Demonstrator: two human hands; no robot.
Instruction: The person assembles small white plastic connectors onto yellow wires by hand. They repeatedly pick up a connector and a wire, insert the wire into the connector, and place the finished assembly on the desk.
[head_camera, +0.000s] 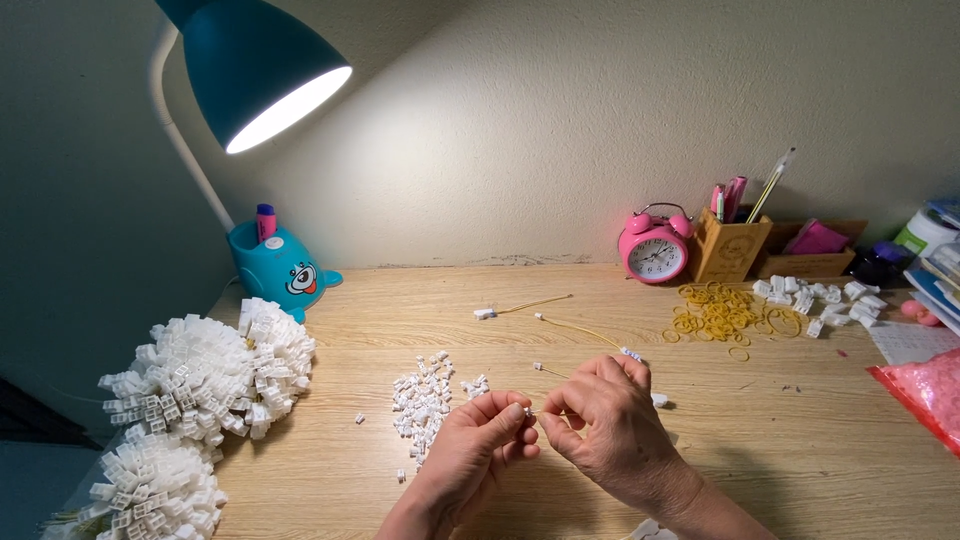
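My left hand (478, 447) and my right hand (608, 420) meet at the near middle of the wooden desk (800, 440). The left thumb and forefinger pinch a tiny white plastic piece (527, 410) at the fingertips. The right hand's fingers close on a thin yellow wire (580, 329), which runs away from the hand across the desk; a small white piece (631, 354) sits on the wire just past the knuckles. A heap of small white plastic pieces (424, 400) lies just left of the hands.
Two big bundles of wired white pieces (208, 375) lie at the left. A teal lamp (262, 72) and teal holder (276, 265) stand behind. Another wire with a white end (520, 307), yellow rubber bands (718, 311), white pieces (820, 298), pink clock (654, 247), pen boxes and a pink bag (925, 390) sit right.
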